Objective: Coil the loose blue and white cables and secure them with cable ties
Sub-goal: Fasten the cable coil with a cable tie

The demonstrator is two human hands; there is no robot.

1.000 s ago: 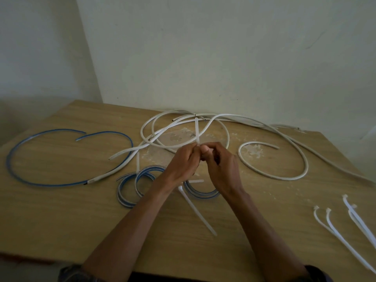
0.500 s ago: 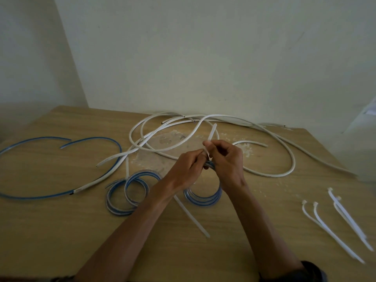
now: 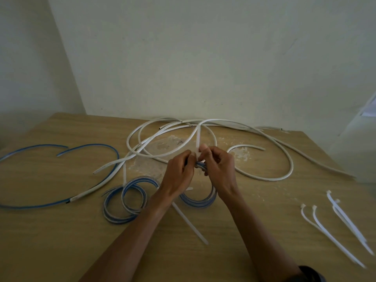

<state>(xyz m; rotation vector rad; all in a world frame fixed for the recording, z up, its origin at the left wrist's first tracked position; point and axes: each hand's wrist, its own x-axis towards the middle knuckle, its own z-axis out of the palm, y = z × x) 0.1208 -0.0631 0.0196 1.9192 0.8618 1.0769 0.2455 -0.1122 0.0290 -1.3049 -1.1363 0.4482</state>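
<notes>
Behind everything, a pale wall [image 3: 203,58] is seen, and a wooden table [image 3: 61,241] is set against it. Across the far half of the table, loose white cables [image 3: 292,166] are spread in wide overlapping loops, with several cut ends pointing toward the wall. At the left, a loose blue cable [image 3: 36,206] is laid in an open curve, and 1 white length is crossed over it. Nearer the middle, a finished coil [image 3: 122,220] of blue and white strands is laid flat, just beside the left forearm.

A second coil [image 3: 197,203] is held between the 2 wrists; its lower arc is seen close to the tabletop, though whether it touches cannot be told. At the right edge, 4 spare ties [image 3: 333,237] are laid together, well apart from the cables. A long white strip [image 3: 189,224] is laid on the table under the forearms.

The gathered top of the second coil is gripped by the curled fingers of the left hand [image 3: 179,174]. The cable tie [image 3: 198,139] wrapped there is pinched between thumb and forefinger of the right hand [image 3: 219,167], and its tail is pointed up toward the wall. Both hands are brought together, fingertips almost touching.
</notes>
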